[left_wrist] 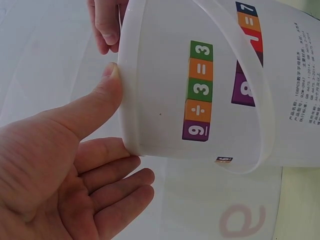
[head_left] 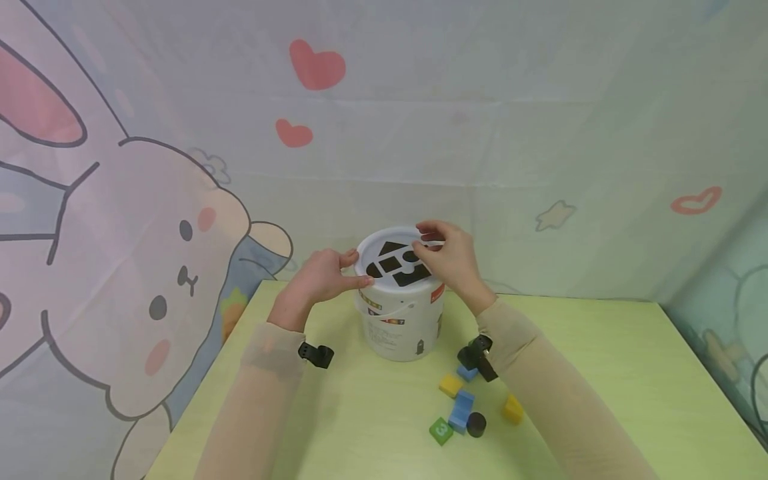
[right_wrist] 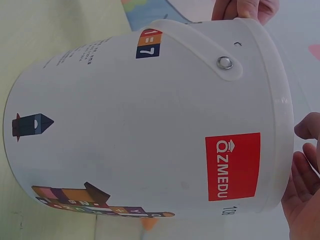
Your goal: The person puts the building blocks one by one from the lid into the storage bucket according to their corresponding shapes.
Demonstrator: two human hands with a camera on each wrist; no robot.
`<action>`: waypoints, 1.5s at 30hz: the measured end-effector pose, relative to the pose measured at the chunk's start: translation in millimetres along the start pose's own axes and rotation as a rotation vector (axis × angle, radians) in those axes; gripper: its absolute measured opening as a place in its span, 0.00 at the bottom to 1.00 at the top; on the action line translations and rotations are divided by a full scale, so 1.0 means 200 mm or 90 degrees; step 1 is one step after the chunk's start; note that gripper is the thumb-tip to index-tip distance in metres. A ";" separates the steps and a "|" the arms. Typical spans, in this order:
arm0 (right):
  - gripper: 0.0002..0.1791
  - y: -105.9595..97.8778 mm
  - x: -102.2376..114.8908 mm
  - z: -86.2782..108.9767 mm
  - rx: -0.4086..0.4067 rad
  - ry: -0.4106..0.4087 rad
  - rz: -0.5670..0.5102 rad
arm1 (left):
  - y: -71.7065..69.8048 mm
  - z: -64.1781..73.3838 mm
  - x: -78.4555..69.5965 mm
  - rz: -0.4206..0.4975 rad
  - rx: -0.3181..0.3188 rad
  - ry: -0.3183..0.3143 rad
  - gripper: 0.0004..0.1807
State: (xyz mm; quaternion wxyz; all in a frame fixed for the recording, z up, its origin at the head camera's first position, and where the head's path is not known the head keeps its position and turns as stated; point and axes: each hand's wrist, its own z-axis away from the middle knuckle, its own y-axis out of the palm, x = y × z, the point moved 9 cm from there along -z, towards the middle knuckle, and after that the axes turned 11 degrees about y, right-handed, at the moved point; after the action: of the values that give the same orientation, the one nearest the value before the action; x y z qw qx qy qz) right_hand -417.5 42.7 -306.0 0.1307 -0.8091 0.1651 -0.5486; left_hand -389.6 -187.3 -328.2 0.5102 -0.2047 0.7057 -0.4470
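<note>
A white bucket [head_left: 401,327] stands upright on the table, its white lid [head_left: 367,248] on top. The lid has several dark shaped holes, and printed number blocks and a red label show on the bucket's side. My left hand [head_left: 324,275] grips the rim at the left, thumb in front and fingers behind; the left wrist view shows the thumb [left_wrist: 107,95] pressed on the rim. Over the lid's right part is my right hand [head_left: 453,257], fingers loosely bent, with a gap between thumb and fingertips. Nothing shows in that gap, though part of the fingers is hidden.
In front of the bucket, to the right, lie a green block marked 3 [head_left: 441,431], blue blocks [head_left: 461,411], a yellow block [head_left: 451,385], a black cylinder [head_left: 477,425] and another yellow piece [head_left: 513,409]. A printed cloth [head_left: 384,153] hangs behind the table [head_left: 600,380].
</note>
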 end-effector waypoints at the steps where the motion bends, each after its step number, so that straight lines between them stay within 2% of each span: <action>1: 0.19 0.00 0.00 0.00 0.000 0.001 0.001 | 0.00 0.00 0.00 0.001 -0.001 0.000 0.44; 15: 0.18 -0.04 -0.03 0.01 -0.003 0.002 -0.016 | 0.00 -0.01 0.00 0.004 -0.001 0.002 0.44; 23: 0.17 -0.14 -0.11 0.07 -0.015 -0.011 -0.028 | 0.01 0.00 0.00 0.005 0.005 -0.002 0.44; 29: 0.16 -0.24 -0.22 0.13 -0.036 -0.019 -0.010 | 0.00 0.00 0.01 0.008 0.002 -0.001 0.44; 34: 0.16 -0.30 -0.36 0.21 -0.030 0.005 0.016 | 0.00 0.00 0.02 0.010 0.001 0.001 0.44; 39: 0.16 -0.33 -0.50 0.31 0.044 0.030 0.042 | -0.01 0.00 0.02 0.006 0.001 0.003 0.43; 45: 0.16 -0.32 -0.69 0.45 0.215 0.066 0.079 | -0.01 0.01 0.02 0.007 0.000 0.003 0.44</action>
State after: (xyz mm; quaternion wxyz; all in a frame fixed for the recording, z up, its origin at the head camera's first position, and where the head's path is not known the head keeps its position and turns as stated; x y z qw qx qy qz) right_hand -373.1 161.2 -430.4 0.2899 -0.7345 0.1268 -0.6003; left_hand -390.3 -191.6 -329.2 0.5110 -0.1997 0.7082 -0.4444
